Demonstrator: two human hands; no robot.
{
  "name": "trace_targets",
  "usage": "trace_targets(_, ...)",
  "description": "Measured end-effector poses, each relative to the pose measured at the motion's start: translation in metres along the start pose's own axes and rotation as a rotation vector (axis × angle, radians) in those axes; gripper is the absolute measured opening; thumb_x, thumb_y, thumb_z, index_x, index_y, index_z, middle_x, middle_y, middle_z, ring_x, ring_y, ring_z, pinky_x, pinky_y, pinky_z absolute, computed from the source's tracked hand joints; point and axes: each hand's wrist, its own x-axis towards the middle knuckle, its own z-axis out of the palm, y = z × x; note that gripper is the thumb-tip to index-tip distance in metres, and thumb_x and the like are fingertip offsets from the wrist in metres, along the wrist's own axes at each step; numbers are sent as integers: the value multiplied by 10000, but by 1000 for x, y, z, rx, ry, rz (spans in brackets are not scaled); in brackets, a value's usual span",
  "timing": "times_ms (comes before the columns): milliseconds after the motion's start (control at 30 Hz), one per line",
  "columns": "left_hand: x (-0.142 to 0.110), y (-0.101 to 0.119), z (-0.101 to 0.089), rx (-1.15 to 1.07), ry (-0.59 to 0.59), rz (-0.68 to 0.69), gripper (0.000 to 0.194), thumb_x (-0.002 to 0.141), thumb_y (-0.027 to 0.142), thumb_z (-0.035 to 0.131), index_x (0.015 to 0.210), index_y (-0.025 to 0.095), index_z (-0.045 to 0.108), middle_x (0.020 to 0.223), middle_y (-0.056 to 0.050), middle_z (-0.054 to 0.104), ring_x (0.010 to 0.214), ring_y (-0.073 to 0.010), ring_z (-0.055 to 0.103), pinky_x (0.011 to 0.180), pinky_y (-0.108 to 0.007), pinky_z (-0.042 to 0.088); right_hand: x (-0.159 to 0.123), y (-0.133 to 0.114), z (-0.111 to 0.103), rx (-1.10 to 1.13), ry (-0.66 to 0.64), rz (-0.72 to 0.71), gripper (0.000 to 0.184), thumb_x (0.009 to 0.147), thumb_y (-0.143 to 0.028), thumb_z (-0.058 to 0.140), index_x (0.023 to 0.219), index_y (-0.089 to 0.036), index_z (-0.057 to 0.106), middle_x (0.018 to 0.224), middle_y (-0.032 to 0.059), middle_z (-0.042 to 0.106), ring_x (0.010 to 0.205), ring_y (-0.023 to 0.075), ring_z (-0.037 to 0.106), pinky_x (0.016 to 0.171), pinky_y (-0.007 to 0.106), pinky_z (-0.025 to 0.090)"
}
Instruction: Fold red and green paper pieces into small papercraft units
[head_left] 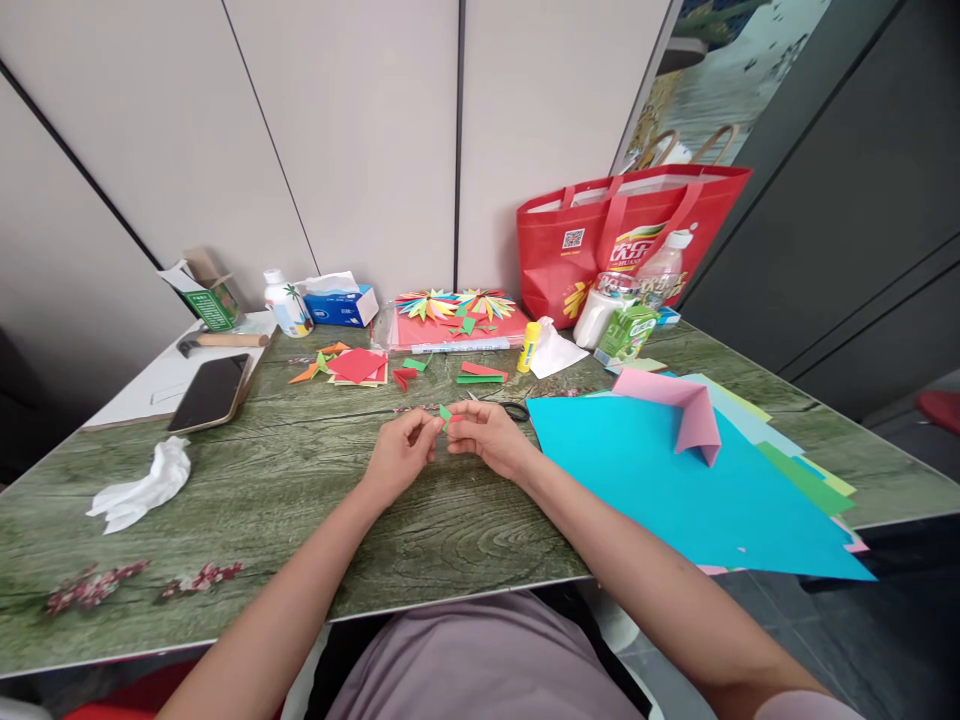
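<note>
My left hand (401, 450) and my right hand (487, 436) meet over the middle of the green wood-grain table (300, 500). Both pinch a small folded piece of green and red paper (448, 415) between their fingertips. Black scissors (514, 409) lie just behind my right hand. Further back lie loose red, green and orange paper pieces (360, 366) and a yellow glue stick (529, 346) standing upright.
A stack of large coloured sheets (675, 480), blue on top with a folded pink sheet (686, 405), overhangs the right edge. A phone (210, 392) and crumpled tissue (146, 487) lie at left. A red bag (622, 235), bottles, a tissue box (341, 305) and paper fans (450, 303) line the back.
</note>
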Motion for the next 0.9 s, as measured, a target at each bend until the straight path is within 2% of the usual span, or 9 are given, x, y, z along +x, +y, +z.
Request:
trace_targets(133, 0, -4, 1, 76, -20, 20, 320, 823, 374, 429, 565, 188, 460, 440, 47, 499, 403, -96, 452, 460, -211, 361, 1, 0, -1, -67, -15, -49, 274, 547, -330, 744, 732, -163, 629, 665, -29, 598, 587, 83, 545, 571, 251, 528)
trace_targets(233, -1, -3, 1, 188, -35, 68, 316, 808, 349, 455, 536, 189, 458, 434, 42, 500, 410, -100, 439, 465, -216, 340, 0, 1, 0, -148, 3, -94, 266, 580, -394, 710, 659, -154, 627, 655, -24, 574, 565, 78, 510, 508, 225, 513)
trace_targets(400, -4, 3, 4, 209, -56, 104, 268, 817, 339, 441, 602, 187, 489, 481, 36, 519, 450, -107, 447, 477, -218, 333, 0, 1, 0, -228, -5, -149, 274, 597, -408, 693, 615, -153, 595, 591, -31, 524, 517, 72, 464, 409, 179, 451)
trace_targets(667, -2, -1, 4, 232, 17, 67, 335, 811, 382, 457, 547, 178, 483, 427, 49, 474, 422, -98, 418, 475, -215, 318, 1, 2, 2, -233, 3, -136, 270, 636, -427, 646, 694, -169, 591, 642, -33, 522, 559, 84, 469, 491, 222, 473)
trace_targets(800, -3, -2, 5, 257, -33, 101, 302, 805, 382, 477, 610, 174, 577, 436, 50, 478, 428, -95, 426, 473, -211, 318, 4, 4, 0, -299, 96, -206, 281, 632, -374, 647, 516, -167, 496, 498, -58, 446, 449, 63, 383, 440, 198, 374)
trace_targets(900, -4, -1, 8, 170, -65, 72, 295, 811, 382, 469, 636, 177, 588, 433, 52, 477, 413, -91, 438, 458, -204, 337, 4, 5, -1, -292, 130, -248, 287, 637, -348, 648, 496, -168, 473, 489, -60, 436, 438, 58, 364, 426, 189, 336)
